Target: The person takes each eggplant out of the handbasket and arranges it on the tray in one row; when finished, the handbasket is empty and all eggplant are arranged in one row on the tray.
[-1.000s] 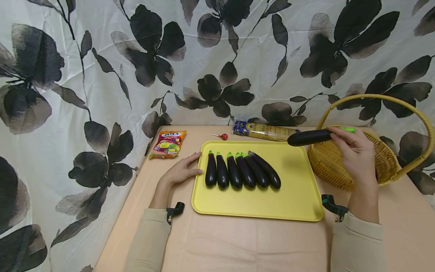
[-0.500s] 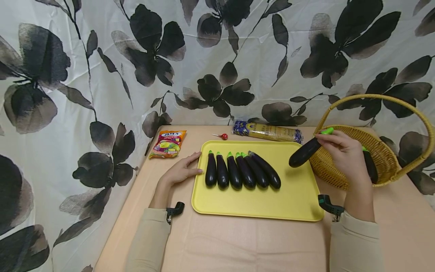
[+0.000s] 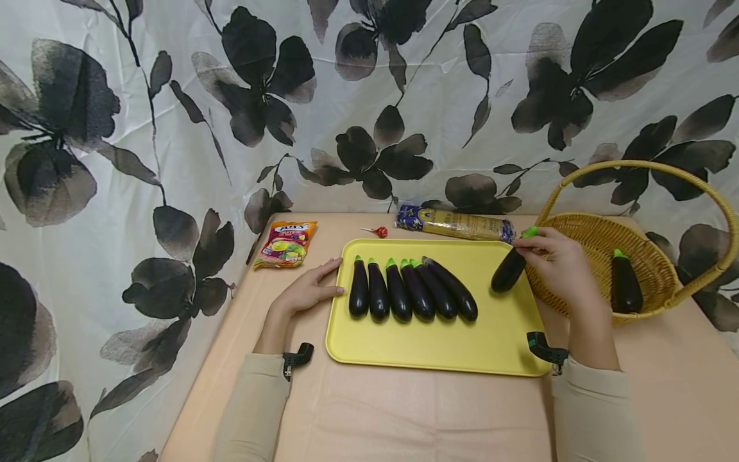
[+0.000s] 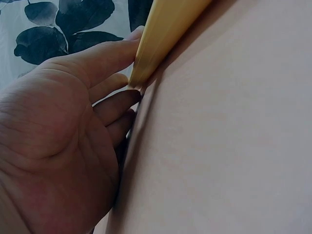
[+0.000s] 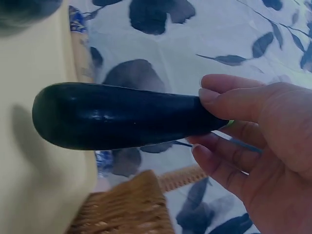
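Note:
My right hand point(image 3: 551, 263) pinches an eggplant point(image 3: 508, 271) near its green stem, between thumb and fingers. The eggplant hangs over the right part of the yellow tray point(image 3: 404, 346), bottom end tilted down toward it; in the right wrist view the dark eggplant point(image 5: 122, 117) lies across the picture with its shadow on the tray. My left hand point(image 3: 308, 289) rests at the tray's left edge, thumb and fingers touching the rim; the left wrist view shows the hand point(image 4: 63, 126) with relaxed fingers. Several eggplants point(image 3: 399, 295) lie side by side on the tray's left half, stems away from me.
Right of the tray stands a wicker basket point(image 3: 589, 232) with a tall handle, another eggplant point(image 3: 626, 285) inside it. Behind the tray lie a spaghetti pack point(image 3: 456, 222) and a red lollipop point(image 3: 381, 231). A candy bag point(image 3: 285, 245) is at the back left.
My right hand has moved left and down from over the basket, bringing the eggplant over the tray and tilting it more upright. The basket's eggplant has come into view. My left hand stays put.

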The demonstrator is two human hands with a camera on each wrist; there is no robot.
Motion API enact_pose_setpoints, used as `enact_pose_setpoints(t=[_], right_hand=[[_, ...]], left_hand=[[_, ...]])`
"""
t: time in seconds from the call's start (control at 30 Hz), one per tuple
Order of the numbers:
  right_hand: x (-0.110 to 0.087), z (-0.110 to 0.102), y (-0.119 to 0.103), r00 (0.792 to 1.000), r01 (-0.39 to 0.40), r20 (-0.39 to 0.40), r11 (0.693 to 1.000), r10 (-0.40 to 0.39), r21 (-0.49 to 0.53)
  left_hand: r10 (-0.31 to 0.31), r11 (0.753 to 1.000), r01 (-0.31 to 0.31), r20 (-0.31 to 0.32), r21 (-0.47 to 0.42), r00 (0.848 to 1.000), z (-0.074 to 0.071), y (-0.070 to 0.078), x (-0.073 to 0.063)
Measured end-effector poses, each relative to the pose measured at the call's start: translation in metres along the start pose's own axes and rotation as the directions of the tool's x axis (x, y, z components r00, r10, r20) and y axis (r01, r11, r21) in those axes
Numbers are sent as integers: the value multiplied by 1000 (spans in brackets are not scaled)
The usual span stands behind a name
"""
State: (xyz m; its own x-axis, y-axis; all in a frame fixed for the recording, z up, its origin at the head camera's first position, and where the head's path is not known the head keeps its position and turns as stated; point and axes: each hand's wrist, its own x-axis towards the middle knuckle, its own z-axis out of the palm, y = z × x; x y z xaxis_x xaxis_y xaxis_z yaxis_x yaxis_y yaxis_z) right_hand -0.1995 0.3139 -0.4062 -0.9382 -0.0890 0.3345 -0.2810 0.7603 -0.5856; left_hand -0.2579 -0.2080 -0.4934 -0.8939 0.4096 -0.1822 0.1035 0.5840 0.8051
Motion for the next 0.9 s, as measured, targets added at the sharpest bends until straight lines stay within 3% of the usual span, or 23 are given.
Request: enact_pose_setpoints(t=[0.2,0.5,0.67,0.9], right_hand=[[6,21,0,998,30,56,998,-27,-50],[11,41,-3,992,-17,125,999,22,-43],[12,50,-6,989,24,145,998,-16,-52],[15,63,-2,980,22,195,999,-30,42]], left_hand=[[1,1000,-1,0,-6,1000,1,-2,0],[7,1000,-7,-6,13,1000,1,-2,0],[2,1000,-2,-4,8,1000,1,-3,0],[6,1000,-6,3,6,1000,1,-1,-1]])
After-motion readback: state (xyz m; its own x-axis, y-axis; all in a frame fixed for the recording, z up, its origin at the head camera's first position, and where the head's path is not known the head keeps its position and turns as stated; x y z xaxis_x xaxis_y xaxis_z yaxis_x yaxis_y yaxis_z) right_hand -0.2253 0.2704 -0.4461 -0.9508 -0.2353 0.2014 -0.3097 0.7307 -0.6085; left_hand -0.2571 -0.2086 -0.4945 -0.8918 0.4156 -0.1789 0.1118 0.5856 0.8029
